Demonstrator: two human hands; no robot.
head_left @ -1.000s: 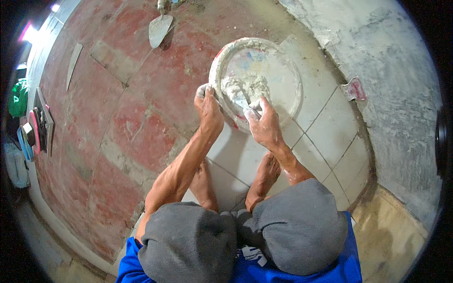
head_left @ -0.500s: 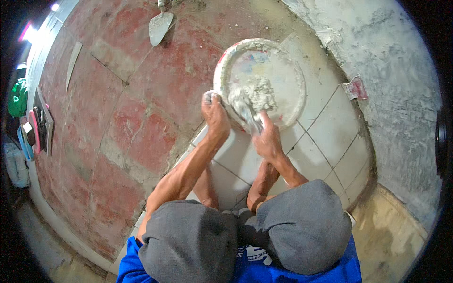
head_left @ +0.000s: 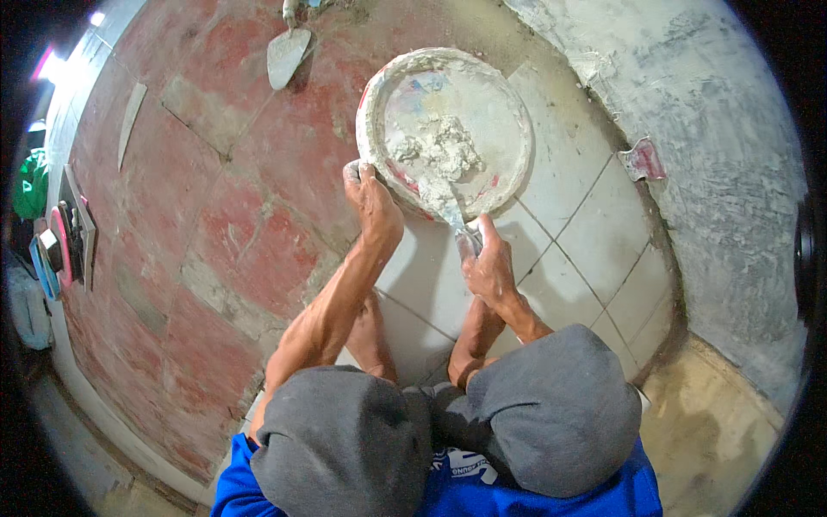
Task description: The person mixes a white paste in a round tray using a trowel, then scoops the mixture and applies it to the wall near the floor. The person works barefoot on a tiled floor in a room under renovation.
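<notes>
Left hand [head_left: 372, 200]: grip clamped on the near-left rim of the round basin [head_left: 376, 90], fingers curled over the edge.
Right hand [head_left: 489, 267]: grip closed around the handle of a small trowel [head_left: 457, 220], just near of the basin.
Small trowel: blade reaches over the basin's near rim into the mortar [head_left: 441, 155].
Round basin: sits on the floor, far of both hands, straddling the white tiles [head_left: 594, 233] and the red floor [head_left: 172, 224]; its rim is caked in pale mortar.
Mortar: a lumpy grey-white heap in the middle and near part of the basin.
Second trowel [head_left: 286, 53]: lies on the red floor, far left of the basin, well apart from the hands.
Wall [head_left: 715, 172]: rough grey plaster, to the right.
Knees [head_left: 448, 431]: in grey shorts, near edge, above a blue shirt.
</notes>
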